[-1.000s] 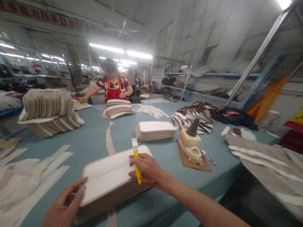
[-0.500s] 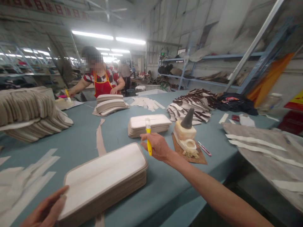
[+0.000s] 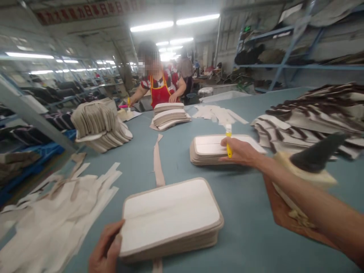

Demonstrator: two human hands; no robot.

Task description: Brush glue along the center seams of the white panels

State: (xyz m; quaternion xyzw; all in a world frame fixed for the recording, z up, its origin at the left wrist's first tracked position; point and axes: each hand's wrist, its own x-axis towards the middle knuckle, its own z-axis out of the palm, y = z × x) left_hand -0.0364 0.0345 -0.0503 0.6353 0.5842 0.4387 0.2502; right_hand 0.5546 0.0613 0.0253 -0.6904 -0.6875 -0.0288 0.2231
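Observation:
My right hand [image 3: 240,151] is closed around a yellow-handled paintbrush [image 3: 229,146], held with its pale bristles upward. That hand is over the front right of a smaller stack of rounded, white-topped panels [image 3: 204,146]; its fingers hide part of the stack, and I cannot tell whether they touch it. Nearer to me lies a bigger stack of rounded panels [image 3: 167,216], white on top with beige rims. My left hand [image 3: 106,246] grips its left edge, fingers and thumb at the top panel's border.
Loose pale fabric strips [image 3: 59,216] spread at left. Behind my right forearm, a yellowish block with a dark cone [image 3: 318,153] stands on a brown board [image 3: 277,212]. Brown-and-white pieces [image 3: 307,117] lie at back right. Across the table [image 3: 244,223], a person in a red apron [image 3: 160,93] holds a brush.
My right hand and the brush have moved from beside the smaller stack to over its front right. The view has turned right-to-left, so things appear farther right. My left hand keeps its place.

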